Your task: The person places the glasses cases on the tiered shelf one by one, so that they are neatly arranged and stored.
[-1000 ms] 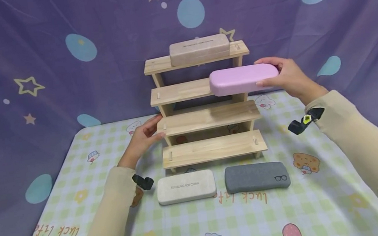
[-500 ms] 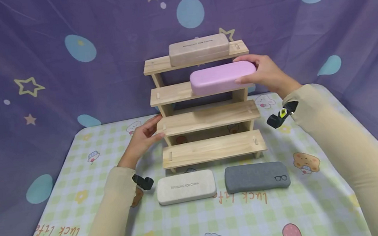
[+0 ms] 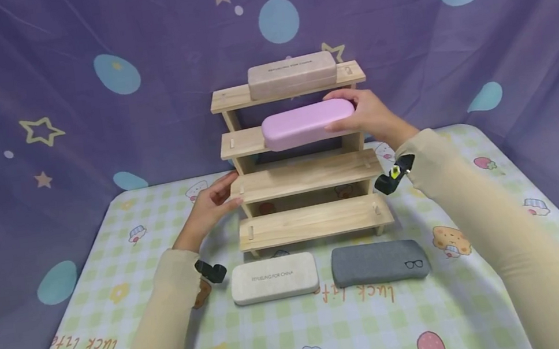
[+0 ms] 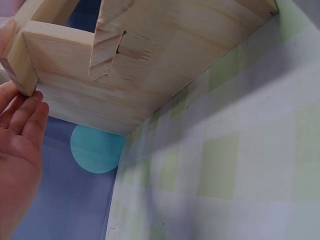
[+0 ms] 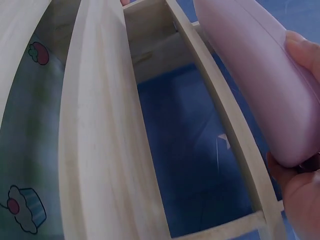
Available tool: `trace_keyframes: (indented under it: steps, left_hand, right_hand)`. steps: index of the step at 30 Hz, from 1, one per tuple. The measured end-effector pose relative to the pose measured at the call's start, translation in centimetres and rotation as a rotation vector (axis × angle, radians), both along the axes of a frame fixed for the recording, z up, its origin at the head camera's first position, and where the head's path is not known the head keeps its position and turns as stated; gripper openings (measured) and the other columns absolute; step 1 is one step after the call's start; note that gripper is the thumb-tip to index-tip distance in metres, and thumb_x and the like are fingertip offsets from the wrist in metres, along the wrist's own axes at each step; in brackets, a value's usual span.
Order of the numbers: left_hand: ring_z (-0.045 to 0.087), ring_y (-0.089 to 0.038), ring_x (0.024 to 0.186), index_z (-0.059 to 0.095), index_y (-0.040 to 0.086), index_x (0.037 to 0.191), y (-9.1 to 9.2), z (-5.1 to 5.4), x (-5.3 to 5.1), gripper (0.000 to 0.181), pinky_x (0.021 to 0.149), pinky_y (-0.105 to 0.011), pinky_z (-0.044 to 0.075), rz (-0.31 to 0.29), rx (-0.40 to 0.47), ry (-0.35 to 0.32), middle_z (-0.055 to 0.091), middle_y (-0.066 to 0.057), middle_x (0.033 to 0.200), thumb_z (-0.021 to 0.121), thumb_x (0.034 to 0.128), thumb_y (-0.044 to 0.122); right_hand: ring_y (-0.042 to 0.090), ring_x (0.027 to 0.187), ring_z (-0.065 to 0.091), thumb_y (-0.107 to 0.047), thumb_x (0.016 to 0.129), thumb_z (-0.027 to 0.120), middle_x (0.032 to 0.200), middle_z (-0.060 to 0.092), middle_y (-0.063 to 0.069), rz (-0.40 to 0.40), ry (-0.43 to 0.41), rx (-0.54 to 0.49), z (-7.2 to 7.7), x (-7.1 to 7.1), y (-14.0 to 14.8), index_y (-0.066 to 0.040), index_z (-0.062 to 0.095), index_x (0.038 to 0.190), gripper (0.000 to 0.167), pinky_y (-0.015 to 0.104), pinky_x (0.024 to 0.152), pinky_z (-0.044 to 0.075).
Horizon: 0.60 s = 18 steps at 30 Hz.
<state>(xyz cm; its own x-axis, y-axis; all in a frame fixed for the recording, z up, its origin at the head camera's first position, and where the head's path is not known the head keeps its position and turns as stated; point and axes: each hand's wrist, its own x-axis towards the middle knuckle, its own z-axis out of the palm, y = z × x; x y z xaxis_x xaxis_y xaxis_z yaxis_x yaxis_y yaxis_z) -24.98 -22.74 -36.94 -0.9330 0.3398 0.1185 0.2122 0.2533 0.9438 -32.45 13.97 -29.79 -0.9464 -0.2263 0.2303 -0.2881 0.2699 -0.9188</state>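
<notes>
Nearest me on the green-checked cloth surface (image 3: 247, 335): off-white rounded case with printed lettering (image 3: 274, 279), and apart from it, flat grey case with a glasses mark (image 3: 369, 264). My left grip (image 3: 205, 210) pinches the left end of the pale wooden four-tier stand (image 3: 306, 177), second plank up. My right grip (image 3: 371, 113) clasps the right end of the smooth lilac rounded case (image 3: 300, 126), thumb in front, at the second plank from the top. Farther, boxy beige case (image 3: 293, 78) on the top plank.

Best, I judge: square the lilac case to its plank, brace the stand, lower gently.

Hidden: lilac underside, so can't tell if it touches wood; right wrist view crops it; left thumb mostly off left wrist view.
</notes>
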Motion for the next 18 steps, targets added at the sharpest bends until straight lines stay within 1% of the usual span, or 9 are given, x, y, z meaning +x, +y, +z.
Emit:
trace_keyframes:
  steps: [5,7,12,14,18]
  left_hand:
    - [0.033,-0.032,0.135,0.036,-0.008,0.140,0.1,-0.1,0.0,0.059,0.110,-0.029,0.031,-0.001,0.015,0.005,0.030,-0.020,0.150,0.060,0.0865,-0.008]
    - [0.034,-0.031,0.135,0.037,-0.007,0.141,-0.2,-0.7,-0.4,0.059,0.109,-0.024,0.032,-0.005,0.021,0.015,0.030,-0.018,0.150,0.061,0.0866,-0.007]
    - [0.035,-0.027,0.135,0.039,-0.001,0.142,-0.9,-2.2,-1.4,0.059,0.109,-0.025,0.031,-0.011,0.021,0.037,0.032,-0.014,0.150,0.063,0.0873,-0.003]
    - [0.035,-0.027,0.135,0.039,-0.001,0.142,-0.8,-2.2,-1.4,0.059,0.110,-0.026,0.030,-0.008,0.015,0.038,0.032,-0.014,0.150,0.063,0.0874,-0.002]
    - [0.036,-0.029,0.134,0.039,-0.002,0.141,-0.9,-2.2,-1.4,0.059,0.108,-0.023,0.032,-0.010,0.021,0.042,0.032,-0.014,0.150,0.063,0.0872,-0.003]
  right_hand:
    - [0.016,0.095,0.051,-0.012,0.065,0.085,0.115,0.060,0.011,-0.031,-0.002,0.044,-0.1,-0.1,-0.8,-0.006,0.061,0.121,0.061,0.022,0.079,0.043]
    - [0.017,0.096,0.050,-0.014,0.065,0.085,0.117,0.059,0.011,-0.046,-0.007,0.059,0.0,-0.2,-0.9,-0.007,0.061,0.121,0.062,0.023,0.080,0.042]
    - [0.017,0.101,0.049,-0.017,0.066,0.086,0.123,0.057,0.010,-0.061,-0.026,0.084,0.1,-0.6,-1.0,-0.009,0.060,0.123,0.063,0.025,0.086,0.040]
    - [0.017,0.102,0.050,-0.017,0.066,0.086,0.124,0.057,0.009,-0.061,-0.030,0.089,0.2,-0.7,-1.2,-0.008,0.060,0.124,0.063,0.025,0.087,0.039]
    - [0.019,0.103,0.050,-0.015,0.066,0.085,0.125,0.057,0.010,-0.052,-0.029,0.085,0.2,-0.8,-1.5,-0.006,0.060,0.123,0.063,0.027,0.088,0.040]
